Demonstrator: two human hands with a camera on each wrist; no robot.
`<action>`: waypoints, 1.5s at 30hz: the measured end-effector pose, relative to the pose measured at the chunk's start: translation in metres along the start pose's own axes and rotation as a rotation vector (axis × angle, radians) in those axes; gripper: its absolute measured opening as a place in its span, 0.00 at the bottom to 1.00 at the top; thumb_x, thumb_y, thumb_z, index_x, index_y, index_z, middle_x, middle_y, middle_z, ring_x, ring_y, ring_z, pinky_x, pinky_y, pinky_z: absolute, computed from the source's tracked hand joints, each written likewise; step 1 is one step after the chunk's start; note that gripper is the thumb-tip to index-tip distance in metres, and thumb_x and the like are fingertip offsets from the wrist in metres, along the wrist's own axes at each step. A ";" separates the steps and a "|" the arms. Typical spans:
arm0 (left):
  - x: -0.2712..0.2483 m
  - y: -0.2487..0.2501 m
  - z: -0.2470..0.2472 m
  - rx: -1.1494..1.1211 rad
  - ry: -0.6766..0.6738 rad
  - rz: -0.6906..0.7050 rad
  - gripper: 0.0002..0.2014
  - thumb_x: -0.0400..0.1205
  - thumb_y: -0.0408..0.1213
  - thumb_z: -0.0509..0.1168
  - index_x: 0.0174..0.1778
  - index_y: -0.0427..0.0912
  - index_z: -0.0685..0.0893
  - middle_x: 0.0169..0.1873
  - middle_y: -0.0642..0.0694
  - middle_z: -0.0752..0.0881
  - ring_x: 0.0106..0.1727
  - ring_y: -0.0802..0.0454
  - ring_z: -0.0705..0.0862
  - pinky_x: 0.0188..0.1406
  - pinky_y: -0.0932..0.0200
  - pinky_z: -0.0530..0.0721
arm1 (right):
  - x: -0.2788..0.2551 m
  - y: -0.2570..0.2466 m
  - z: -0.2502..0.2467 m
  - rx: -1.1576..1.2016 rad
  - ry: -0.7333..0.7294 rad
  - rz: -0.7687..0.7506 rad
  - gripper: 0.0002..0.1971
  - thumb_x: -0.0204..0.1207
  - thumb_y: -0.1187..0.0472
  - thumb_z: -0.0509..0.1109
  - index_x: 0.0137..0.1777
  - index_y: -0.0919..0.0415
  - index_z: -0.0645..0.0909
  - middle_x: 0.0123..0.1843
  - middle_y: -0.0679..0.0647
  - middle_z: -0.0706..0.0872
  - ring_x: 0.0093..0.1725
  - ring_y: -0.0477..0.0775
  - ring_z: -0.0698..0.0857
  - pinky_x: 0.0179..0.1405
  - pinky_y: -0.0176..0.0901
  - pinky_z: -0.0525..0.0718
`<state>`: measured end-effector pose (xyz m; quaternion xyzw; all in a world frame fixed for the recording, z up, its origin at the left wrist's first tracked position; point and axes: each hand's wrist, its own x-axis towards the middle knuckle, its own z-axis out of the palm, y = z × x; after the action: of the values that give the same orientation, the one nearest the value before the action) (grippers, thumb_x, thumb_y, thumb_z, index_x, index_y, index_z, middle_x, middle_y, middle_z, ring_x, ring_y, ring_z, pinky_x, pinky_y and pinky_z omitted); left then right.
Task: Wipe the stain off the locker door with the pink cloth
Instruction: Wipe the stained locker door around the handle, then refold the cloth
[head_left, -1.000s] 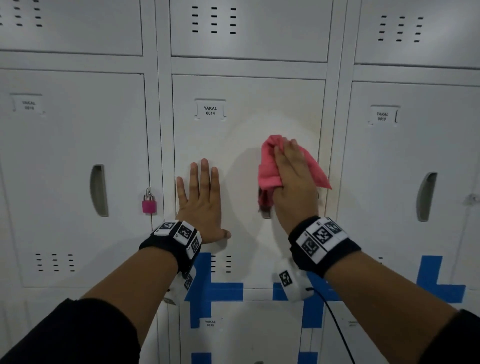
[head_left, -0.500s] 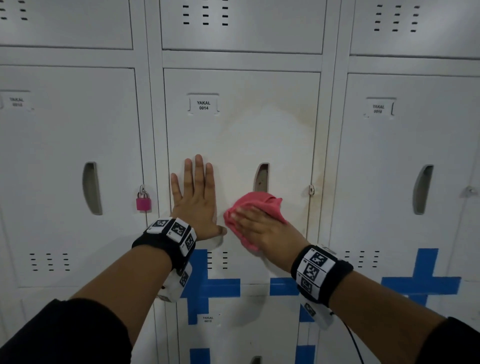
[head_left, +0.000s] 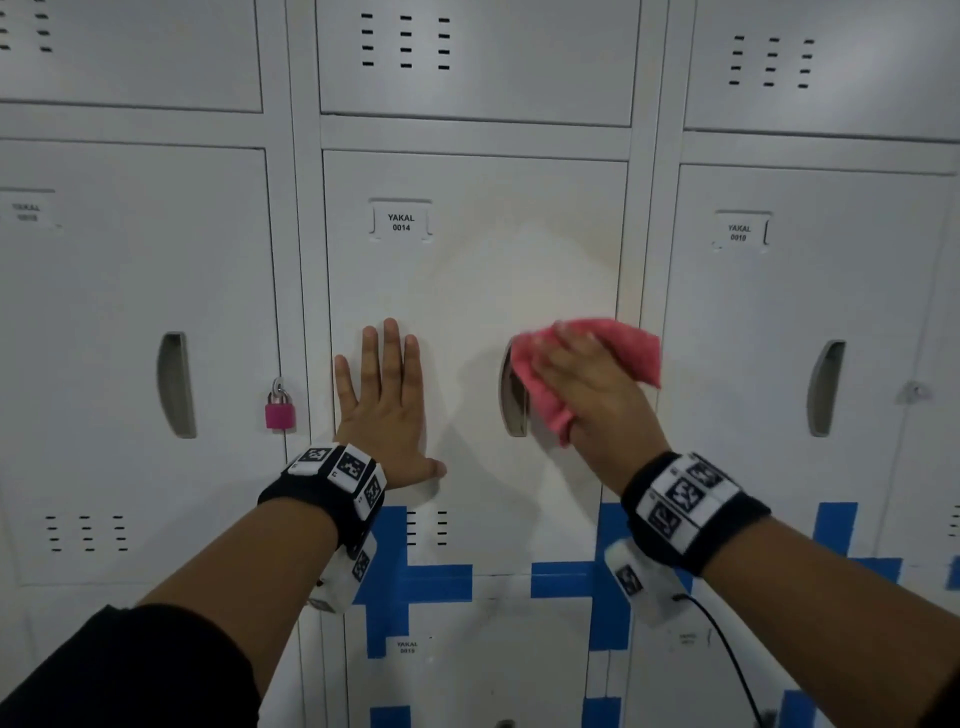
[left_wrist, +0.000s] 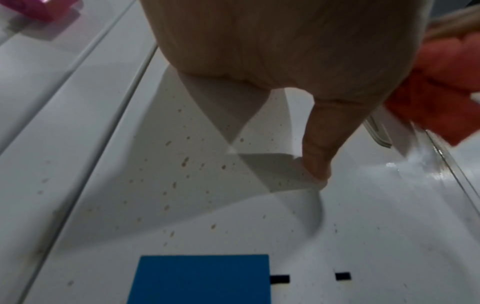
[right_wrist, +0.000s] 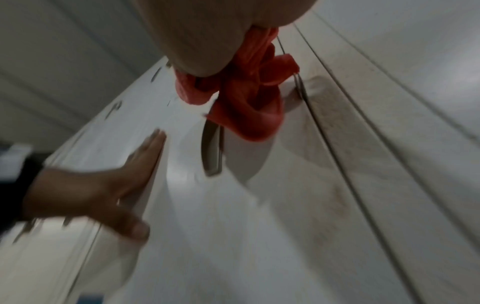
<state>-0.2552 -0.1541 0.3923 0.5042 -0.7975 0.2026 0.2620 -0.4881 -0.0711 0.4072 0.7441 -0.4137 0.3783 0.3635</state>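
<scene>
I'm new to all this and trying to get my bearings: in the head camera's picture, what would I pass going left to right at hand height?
Small pink padlock → left hand, flat on the white locker door → right hand pressing the pink cloth.

Both forearms are bare below black sleeves (head_left: 119, 670) pushed up toward the elbows. Each wrist carries a black band: the left wristband (head_left: 332, 483) and the right wristband (head_left: 691, 512) are both faced with white tiles printed with black square marker patterns. Under each band hangs a white camera housing (head_left: 345, 577) bearing one more such marker, and from the right wristband's housing (head_left: 644, 584) a thin black cable (head_left: 727, 654) trails down toward the elbow.
</scene>
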 end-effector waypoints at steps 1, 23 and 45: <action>0.000 0.000 0.000 -0.001 0.002 0.000 0.78 0.56 0.71 0.74 0.76 0.35 0.19 0.76 0.34 0.18 0.77 0.32 0.19 0.76 0.25 0.31 | 0.010 0.001 -0.002 0.047 0.027 0.081 0.24 0.81 0.68 0.57 0.78 0.63 0.69 0.81 0.55 0.67 0.83 0.52 0.56 0.82 0.43 0.48; 0.001 0.001 -0.006 0.029 -0.035 -0.031 0.77 0.59 0.70 0.73 0.73 0.37 0.15 0.72 0.36 0.13 0.74 0.34 0.15 0.74 0.29 0.24 | -0.037 -0.055 0.009 -0.040 -0.515 0.228 0.35 0.81 0.61 0.61 0.84 0.59 0.48 0.86 0.54 0.45 0.84 0.55 0.45 0.81 0.48 0.37; -0.091 0.094 -0.057 -0.914 -0.080 -0.019 0.08 0.77 0.47 0.71 0.43 0.46 0.86 0.37 0.53 0.89 0.39 0.57 0.86 0.44 0.57 0.84 | -0.025 -0.061 -0.074 0.978 -0.224 0.995 0.23 0.77 0.50 0.71 0.37 0.75 0.81 0.34 0.64 0.81 0.32 0.56 0.78 0.32 0.43 0.76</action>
<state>-0.2957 -0.0183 0.3747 0.3515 -0.8099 -0.1920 0.4285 -0.4627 0.0251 0.4050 0.5792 -0.5223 0.5631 -0.2732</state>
